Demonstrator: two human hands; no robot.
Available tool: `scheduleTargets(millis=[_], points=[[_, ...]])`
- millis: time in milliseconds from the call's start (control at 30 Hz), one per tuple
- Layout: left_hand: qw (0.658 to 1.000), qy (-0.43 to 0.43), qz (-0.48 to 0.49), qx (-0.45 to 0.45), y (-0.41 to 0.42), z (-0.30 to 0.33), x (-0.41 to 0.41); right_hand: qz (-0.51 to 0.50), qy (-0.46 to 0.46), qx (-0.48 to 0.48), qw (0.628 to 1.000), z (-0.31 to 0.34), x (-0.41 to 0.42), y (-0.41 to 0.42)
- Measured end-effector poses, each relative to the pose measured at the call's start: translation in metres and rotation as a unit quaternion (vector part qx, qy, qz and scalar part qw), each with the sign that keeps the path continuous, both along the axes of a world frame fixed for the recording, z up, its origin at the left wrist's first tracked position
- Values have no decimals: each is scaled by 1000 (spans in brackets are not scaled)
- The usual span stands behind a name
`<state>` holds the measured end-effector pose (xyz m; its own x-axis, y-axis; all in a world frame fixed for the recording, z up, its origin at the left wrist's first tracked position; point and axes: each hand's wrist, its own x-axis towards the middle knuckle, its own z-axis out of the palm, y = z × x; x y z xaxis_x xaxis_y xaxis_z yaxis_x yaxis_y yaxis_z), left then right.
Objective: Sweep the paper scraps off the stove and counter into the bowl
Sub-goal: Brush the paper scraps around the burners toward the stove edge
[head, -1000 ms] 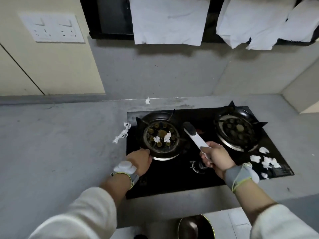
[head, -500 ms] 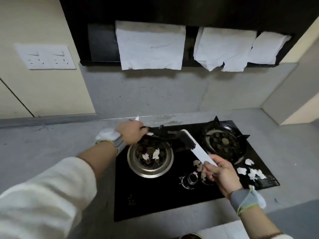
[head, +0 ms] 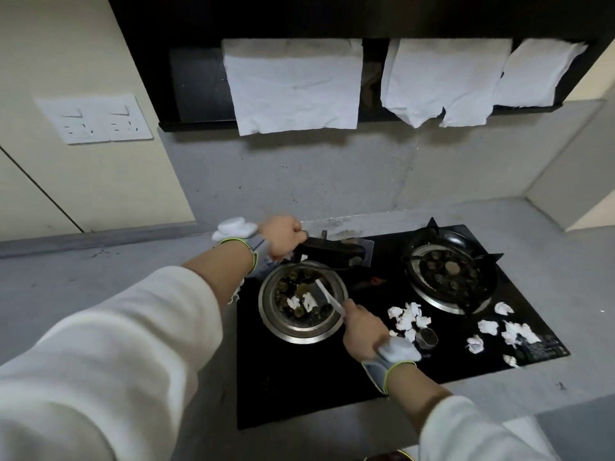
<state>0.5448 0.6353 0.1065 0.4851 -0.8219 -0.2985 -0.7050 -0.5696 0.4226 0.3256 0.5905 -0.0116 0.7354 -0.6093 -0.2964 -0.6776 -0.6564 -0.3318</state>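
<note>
Black stove point(head: 299, 387) edge beside counter point(head: 100, 281)

Both arms wear loose cream-white sleeves pushed back from the wrists, and each wrist carries a grey band edged in yellow-green with a rounded white pod on top, toward twelve o'clock on the left one.

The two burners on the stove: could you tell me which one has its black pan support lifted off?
The left burner: the left hand holds its pan support raised behind it, baring the steel ring. The right burner has its support in place.
</note>
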Motion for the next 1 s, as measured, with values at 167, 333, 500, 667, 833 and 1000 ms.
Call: scheduleTargets(millis=[167, 333, 500, 667, 833, 1000], points=[[997, -69, -27, 17, 5, -5, -4, 69, -14, -34, 997, -8, 3, 37], [996, -84, -36, 16, 8, -5, -3, 53, -41, -53, 996, -3, 15, 28], [996, -83, -33, 7, 12, -11, -5, 30, 16, -65, 997, -10, 8, 17], [996, -87, -30, -13, 12, -15, -8, 123, 7, -48, 991, -13, 11, 40], [996, -83, -18, -16, 17, -19, -18, 199, 48, -65, 977, -10, 39, 49], [997, -70, -12, -24, 34, -38, -21, 237, 14, -50, 970, -13, 23, 59]])
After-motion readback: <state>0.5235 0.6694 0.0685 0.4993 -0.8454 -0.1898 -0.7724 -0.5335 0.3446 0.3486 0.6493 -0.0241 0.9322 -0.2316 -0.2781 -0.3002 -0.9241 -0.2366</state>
